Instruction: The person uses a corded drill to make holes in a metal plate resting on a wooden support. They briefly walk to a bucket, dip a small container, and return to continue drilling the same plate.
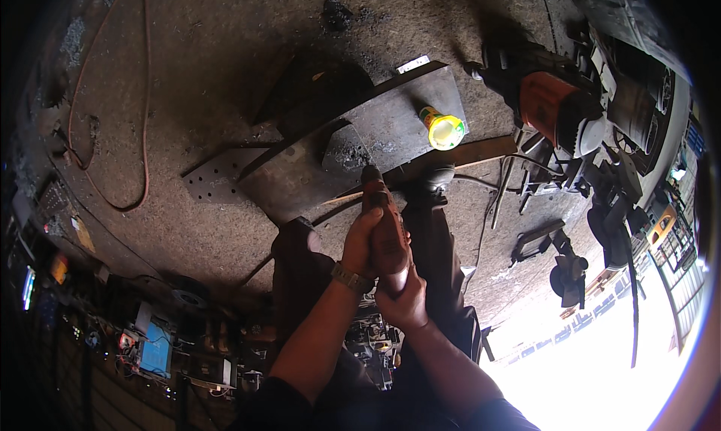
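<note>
A red power drill [389, 241] points away from me, held in both hands. My left hand [362, 239] is wrapped round its body, and a watch is on that wrist. Behind it, my right hand [405, 302] grips the rear end of the drill. The drill's dark front end meets the near edge of a small dark metal plate [339, 142]; whether a bit has entered it I cannot tell. Metal shavings lie on that plate. It rests on a larger steel piece [402, 108] with a flat top. A yellow and green tub [443, 130] stands on the right part of that steel.
A perforated metal plate [218, 177] lies on the floor left of the steel piece. A wooden board [484, 151] and cables lie at its right. A large orange and black machine [552, 108] stands farther right. A brown hose [146, 130] runs along the floor at left.
</note>
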